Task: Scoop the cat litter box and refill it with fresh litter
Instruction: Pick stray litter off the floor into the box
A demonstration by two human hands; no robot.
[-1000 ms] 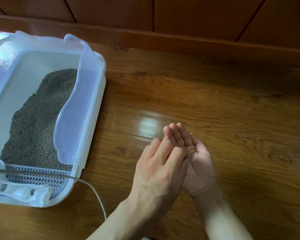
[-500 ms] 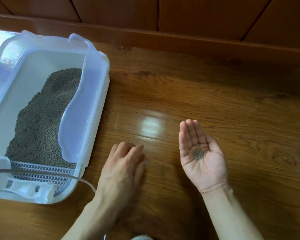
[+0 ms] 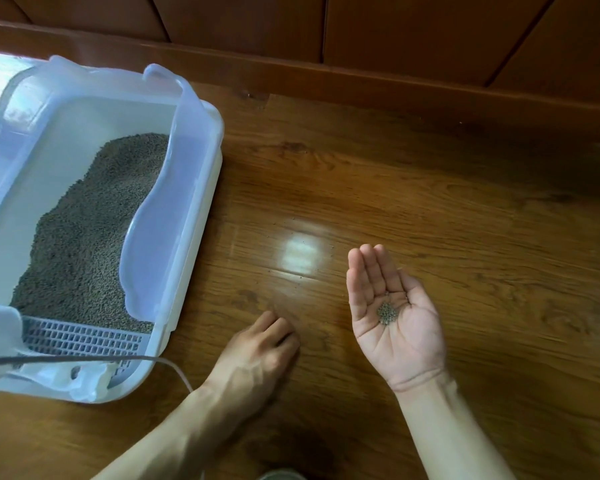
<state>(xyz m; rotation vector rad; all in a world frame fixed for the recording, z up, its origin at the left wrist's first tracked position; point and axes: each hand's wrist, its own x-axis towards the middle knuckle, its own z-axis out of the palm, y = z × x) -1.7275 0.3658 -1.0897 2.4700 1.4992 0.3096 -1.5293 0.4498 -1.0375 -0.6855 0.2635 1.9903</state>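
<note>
A white litter box (image 3: 201, 209) with a translucent rim stands on the wooden floor at the left. Grey-brown litter (image 3: 84, 237) is heaped along its right side, and a slotted grey grate (image 3: 80, 337) lies at its near end. My right hand (image 3: 395, 320) is held palm up above the floor, fingers together, with a small pile of litter grains (image 3: 387, 312) resting in the palm. My left hand (image 3: 257, 355) is palm down on the floor just right of the box's near corner, fingers curled against the boards.
A thin grey cable (image 3: 84, 359) crosses the near end of the box. A few loose grains (image 3: 300, 277) dot the floor near the light reflection. A wooden baseboard (image 3: 395, 88) and panelled wall run along the back.
My left hand left the right palm and dropped to the floor near the box, then curled its fingers. The right palm stayed up, now showing the grains.
</note>
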